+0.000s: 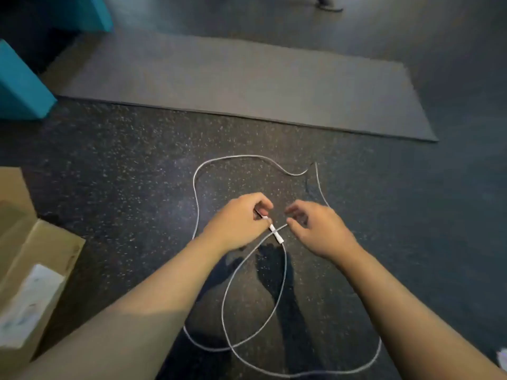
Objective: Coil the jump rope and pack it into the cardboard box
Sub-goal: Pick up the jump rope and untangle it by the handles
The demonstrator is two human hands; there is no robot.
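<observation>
My left hand (241, 218) pinches the white handle (270, 226) of the jump rope (227, 297), its loops sprawling around both hands, my right hand (315, 229) loosely open just beside, the cardboard box (41, 259) far left.

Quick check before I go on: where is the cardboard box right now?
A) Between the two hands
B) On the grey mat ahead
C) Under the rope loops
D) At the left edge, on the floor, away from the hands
D: the cardboard box sits on the speckled floor at the left edge, while the left hand pinches the jump rope near its white end and the right hand hovers open beside it.
</observation>
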